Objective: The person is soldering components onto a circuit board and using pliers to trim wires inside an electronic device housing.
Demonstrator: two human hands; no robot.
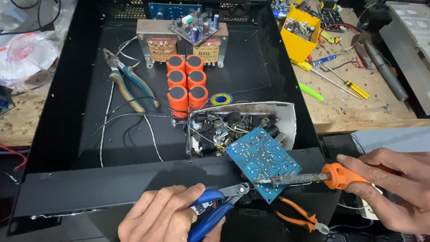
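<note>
Our left hand (168,214) is closed around the blue handles of a pair of small pliers (219,207), whose grey nose points up and to the right and meets the lower left edge of a blue circuit board (262,161). Our right hand (394,188) is clamped on the orange handle of a soldering iron (313,178); its dark metal shaft runs leftward across the lower part of the board, and the tip rests on the board's solder side close to the pliers' nose. So the board lies between our two hands, tilted, its lower corner hanging over the front lip of a black metal chassis (112,181) and its upper part leaning on a white tray (286,117) filled with loose electronic parts.

Just below the board, partly hidden by it, lie orange-handled cutters (301,216). A white wire (363,208) shows under our right hand.

Farther in, on the chassis floor, six orange capacitors (187,84) stand upright in two rows, touching the tray's left corner. Behind them sit two transformers (181,45) with a small populated board (193,25) resting on top. To the left of the capacitors lie pliers with blue and yellow grips (130,83), and thin white and black wires (127,127) loop across the floor.

On the wooden bench (358,107) to the right stand a yellow bin (301,36) of parts, a yellow-handled screwdriver (347,85), and a green pen-like tool (310,91).
</note>
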